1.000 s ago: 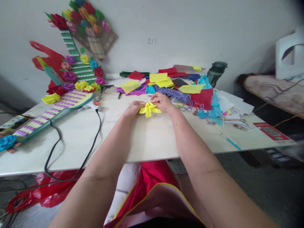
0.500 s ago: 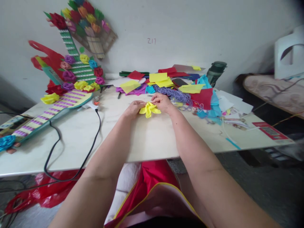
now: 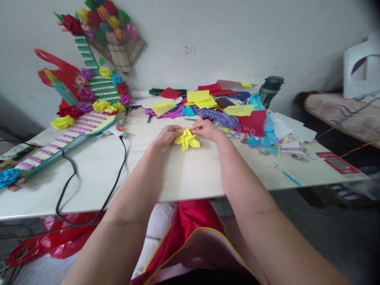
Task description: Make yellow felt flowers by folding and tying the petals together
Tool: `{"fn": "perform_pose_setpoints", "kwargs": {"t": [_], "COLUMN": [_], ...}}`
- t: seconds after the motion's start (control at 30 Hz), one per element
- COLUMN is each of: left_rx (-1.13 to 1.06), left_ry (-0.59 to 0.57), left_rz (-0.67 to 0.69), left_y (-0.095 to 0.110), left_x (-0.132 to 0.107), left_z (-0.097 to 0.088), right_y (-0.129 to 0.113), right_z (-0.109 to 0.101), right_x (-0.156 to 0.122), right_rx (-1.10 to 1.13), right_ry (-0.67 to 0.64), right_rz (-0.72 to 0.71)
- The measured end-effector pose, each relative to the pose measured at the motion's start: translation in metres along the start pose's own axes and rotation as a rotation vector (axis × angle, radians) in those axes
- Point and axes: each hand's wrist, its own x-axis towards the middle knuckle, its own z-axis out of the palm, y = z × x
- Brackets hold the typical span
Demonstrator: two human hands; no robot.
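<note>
A yellow paper flower (image 3: 186, 139) with folded, pointed petals is held between both hands, just above the white table (image 3: 190, 178). My left hand (image 3: 168, 135) pinches its left side, fingers closed. On the far right side, my right hand (image 3: 205, 130) grips it between thumb and fingers. The petals spread toward me and droop. Behind the hands lie a thin pair of what look like metal scissors or tweezers (image 3: 190, 119) and a tangle of purple yarn (image 3: 218, 117).
Coloured paper sheets (image 3: 198, 96) pile up along the wall, with a dark bottle (image 3: 270, 92) to the right. At the left stand flower-decorated boards (image 3: 102, 88) and a striped one (image 3: 67, 138). A black cable (image 3: 124, 154) hangs over the table's front edge.
The yellow flower has turned and opened out, its petals lower and more spread. My right hand has shifted slightly downward, uncovering more of the metal tool behind it.
</note>
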Motion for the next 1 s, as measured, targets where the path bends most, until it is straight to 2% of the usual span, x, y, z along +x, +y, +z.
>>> {"fn": "perform_pose_setpoints", "kwargs": {"t": [0.27, 0.53, 0.73, 1.0], "left_rx": [0.038, -0.116, -0.202, -0.193], "left_ry": [0.015, 0.056, 0.03, 0.045], "left_rz": [0.014, -0.024, -0.01, 0.005], "left_y": [-0.0022, -0.0058, -0.0047, -0.0062], "left_x": [0.0028, 0.0059, 0.0052, 0.0064], "left_z": [0.0, 0.0011, 0.0029, 0.0032], "right_y": [-0.0046, -0.0051, -0.0077, -0.0039], "right_z": [-0.001, 0.0013, 0.0018, 0.0024], "right_x": [0.0025, 0.0055, 0.0051, 0.0058], "right_rx": [-0.216, -0.404, -0.444, -0.454], "right_ry": [-0.022, 0.058, 0.094, 0.118], "right_rz": [-0.025, -0.082, -0.094, -0.087]}}
